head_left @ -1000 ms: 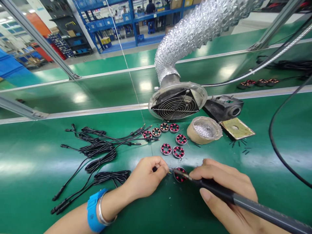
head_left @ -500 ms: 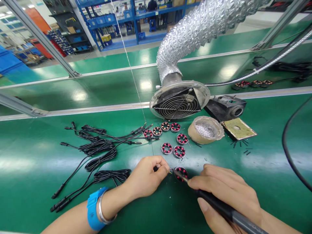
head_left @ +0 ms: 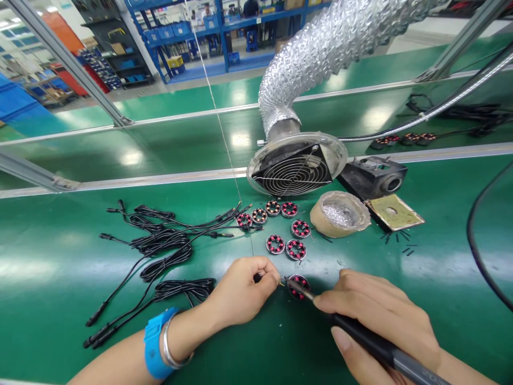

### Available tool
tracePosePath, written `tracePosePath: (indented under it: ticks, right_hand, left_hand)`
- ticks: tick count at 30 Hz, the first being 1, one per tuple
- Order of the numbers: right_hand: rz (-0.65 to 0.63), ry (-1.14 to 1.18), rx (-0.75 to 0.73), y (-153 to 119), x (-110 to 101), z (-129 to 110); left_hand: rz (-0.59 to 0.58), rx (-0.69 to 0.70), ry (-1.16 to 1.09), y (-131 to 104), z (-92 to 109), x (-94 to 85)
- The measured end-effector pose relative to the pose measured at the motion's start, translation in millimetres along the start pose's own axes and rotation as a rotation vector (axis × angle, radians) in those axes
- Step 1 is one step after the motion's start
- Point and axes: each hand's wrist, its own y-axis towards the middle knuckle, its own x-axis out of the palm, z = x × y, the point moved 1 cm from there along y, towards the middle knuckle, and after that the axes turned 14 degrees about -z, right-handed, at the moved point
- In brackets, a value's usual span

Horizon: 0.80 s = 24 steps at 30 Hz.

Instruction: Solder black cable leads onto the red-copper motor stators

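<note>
My left hand [head_left: 244, 291] is closed in a pinch on the end of a black cable [head_left: 257, 277], whose fine wires stick out past the fingertips. In my right hand [head_left: 380, 321] is a black soldering iron [head_left: 360, 337], held like a pen. Its metal tip points left, close to the wire ends, and passes over a ring-shaped coil [head_left: 298, 294] with red windings on the green bench. Whether the tip touches a wire I cannot tell. Several similar coils [head_left: 296, 249] lie just beyond, some with copper-coloured windings. A blue wrist strap [head_left: 157, 342] is on my left wrist.
Bundled black cables [head_left: 160, 240] lie on the left. A fume extractor [head_left: 296, 168] with a silver duct [head_left: 312, 64] hangs at the back. Right of the coils stand a round tub [head_left: 340, 214] of silvery material, a sponge tray [head_left: 395, 211] and an iron holder [head_left: 377, 176].
My right hand and the soldering iron have shifted slightly to the right. My left hand stays nearly still, pinching the cable end.
</note>
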Motion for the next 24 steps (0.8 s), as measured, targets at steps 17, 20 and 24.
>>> tracePosePath:
  ticks: [17,20,24]
  right_hand:
    - [-0.15,-0.132,0.103,-0.6,-7.7,-15.1]
    - [-0.083,-0.105,0.023,-0.2,-5.3,-9.4]
    - [-0.028,-0.081,-0.051,1.1,-2.8,-4.7]
  left_hand:
    - [-0.007,-0.012,0.003,0.7,-0.2,0.2]
    - [-0.009,-0.013,0.004,0.6,0.1,-0.3]
    - [-0.002,-0.014,0.002,0.4,0.7,-0.4]
